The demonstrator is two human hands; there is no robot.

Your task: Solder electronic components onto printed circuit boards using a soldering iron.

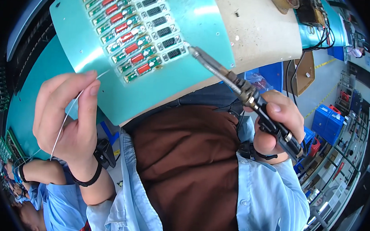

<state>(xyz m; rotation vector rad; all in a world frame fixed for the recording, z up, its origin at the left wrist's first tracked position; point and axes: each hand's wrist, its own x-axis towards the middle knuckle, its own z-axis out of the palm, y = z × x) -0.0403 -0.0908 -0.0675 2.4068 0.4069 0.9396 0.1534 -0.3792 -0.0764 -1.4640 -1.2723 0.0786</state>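
My left hand (70, 118) pinches a thin silvery solder wire (60, 130) between thumb and forefinger. The wire's short free end points toward the panel, and its tail runs down past my wrist. In my right hand (283, 116) is a soldering iron (214, 67), gripped by its black handle. Its tip is close to the lower right corner of a panel of small circuit boards (132, 48). Each green board carries a red component, and a column of black rectangular parts (173, 53) runs beside them. Whether the tip touches the panel, I cannot tell.
A teal mat (195, 76) lies under the panel on a beige bench top (260, 40). A device with black cables (313, 17) stands at the far right. Blue crates (327, 123) and shelving are at the right. Another person's arm (44, 171) is at the lower left.
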